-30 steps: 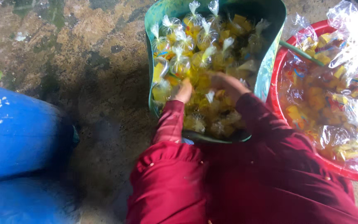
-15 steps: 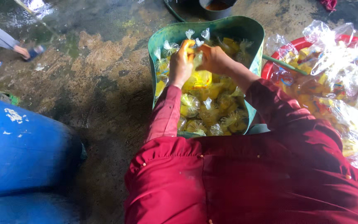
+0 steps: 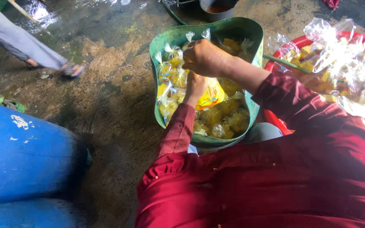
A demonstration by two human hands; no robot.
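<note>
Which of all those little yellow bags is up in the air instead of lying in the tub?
The yellow bag between both hands: the right hand pinches its top, the left hand supports it. The other bags lie in the green tub.

both hands are now up out of the heap in the green tub (image 3: 159, 46), where a second ago they were pressed down among the small bags. the right hand (image 3: 208, 57) now sits fisted above the left hand (image 3: 196, 86), and a yellow-filled bag (image 3: 211, 96) hangs between them, lifted clear of the others. the view has tipped up, so a dark pot (image 3: 218, 7) shows beyond the tub, and another person's grey trouser leg and sandalled foot (image 3: 70, 69) now cross the wet floor at upper left.
</note>
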